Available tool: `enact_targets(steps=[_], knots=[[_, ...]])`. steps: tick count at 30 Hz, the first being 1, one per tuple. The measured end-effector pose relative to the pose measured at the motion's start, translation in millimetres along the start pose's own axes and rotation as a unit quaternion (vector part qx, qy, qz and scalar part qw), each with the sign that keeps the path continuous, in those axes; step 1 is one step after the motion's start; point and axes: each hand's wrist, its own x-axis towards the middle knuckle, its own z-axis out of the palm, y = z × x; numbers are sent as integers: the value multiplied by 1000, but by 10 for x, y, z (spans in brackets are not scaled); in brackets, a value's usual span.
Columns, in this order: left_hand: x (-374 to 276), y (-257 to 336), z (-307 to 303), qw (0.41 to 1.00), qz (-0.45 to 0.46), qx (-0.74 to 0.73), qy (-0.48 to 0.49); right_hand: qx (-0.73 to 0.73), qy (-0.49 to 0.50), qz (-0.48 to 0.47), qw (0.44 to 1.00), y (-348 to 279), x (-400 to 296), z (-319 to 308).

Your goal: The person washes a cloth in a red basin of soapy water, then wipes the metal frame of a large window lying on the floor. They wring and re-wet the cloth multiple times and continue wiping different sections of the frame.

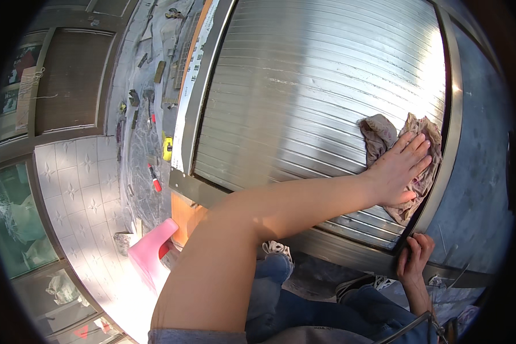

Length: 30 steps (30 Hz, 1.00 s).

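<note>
My left hand (393, 172) lies palm down, fingers spread, holding a crumpled, stained cloth (430, 142) against a ribbed metal panel (327, 107). A fold of the cloth bunches up to the left of the fingers. The panel sits in a metal frame (453, 103), with a dark gap along its right edge. At the frame's near right corner, the bent fingers of my right hand (417, 258) are hooked over the frame's edge. Part of that hand's grip is hidden. My left forearm crosses over the frame's near bar.
Left of the panel are a yellow tape measure (167, 148), a red marker (155, 178) and small blocks. A pink plastic stool (152, 253) stands at the lower left, near a white tiled surface (75, 189). A blue-grey surface (477, 172) lies right of the frame.
</note>
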Motion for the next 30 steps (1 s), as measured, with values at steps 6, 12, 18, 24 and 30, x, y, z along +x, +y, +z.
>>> enact_targets(steps=[6,12,18,24,30], knots=[[-716,-1672,-980,972,-181,151,12,-8,9,16,1000,46,-41,-38],[-1574,-2416,-1352,917,-339,198,68,5,28,-9,1000,47,50,-45],[-282,-1331,-585,941,-287,173,45,-5,22,10,1000,50,45,-35],[526,-191,-322,967,-122,207,-84,2,23,-10,1000,33,28,-13],[709,-59,-187,972,-225,60,-40,-2,-4,-11,1000,-12,63,-11]])
